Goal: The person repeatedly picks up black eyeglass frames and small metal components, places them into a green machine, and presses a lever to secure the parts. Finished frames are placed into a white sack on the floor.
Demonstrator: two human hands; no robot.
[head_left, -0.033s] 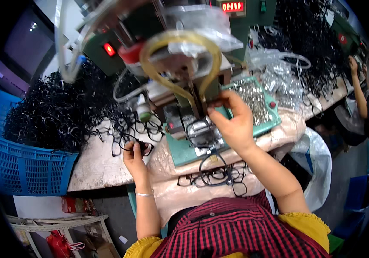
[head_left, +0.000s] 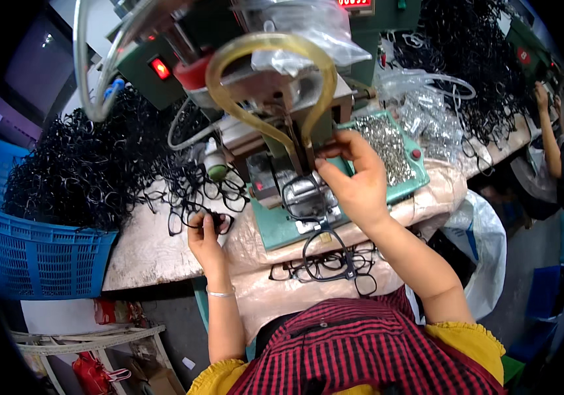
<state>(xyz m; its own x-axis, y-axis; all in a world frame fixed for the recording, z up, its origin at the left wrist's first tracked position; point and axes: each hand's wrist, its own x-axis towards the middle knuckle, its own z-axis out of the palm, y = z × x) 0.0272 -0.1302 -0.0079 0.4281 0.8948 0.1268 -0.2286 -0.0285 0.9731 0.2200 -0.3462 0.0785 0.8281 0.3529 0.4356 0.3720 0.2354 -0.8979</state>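
Observation:
My left hand point(head_left: 206, 245) is closed around a black eyeglass frame point(head_left: 221, 224) at the table's edge, beside a pile of similar frames. A dark eyeglass frame point(head_left: 306, 251) stands in the bench machine point(head_left: 325, 125), its upper rim against the metal fixture point(head_left: 305, 201) and its lower rim toward me. My right hand point(head_left: 359, 176) is at the right of the machine's narrow jaws, thumb and forefinger brought together close to them. What those fingertips hold is hidden. A curved yellowish tube point(head_left: 272, 43) loops in front of the machine head.
A green tray point(head_left: 420, 174) of small metal parts stands right of the machine. Black frames heap up by the blue basket point(head_left: 51, 253); several more point(head_left: 331, 263) lie on the plastic-covered edge near my lap. A white sack point(head_left: 489, 263) hangs at right. Another person's arm point(head_left: 548, 135) shows far right.
The machine's upper part appears slightly higher and further left in the picture. Both hands stay almost where they were, with the same frame in the left hand.

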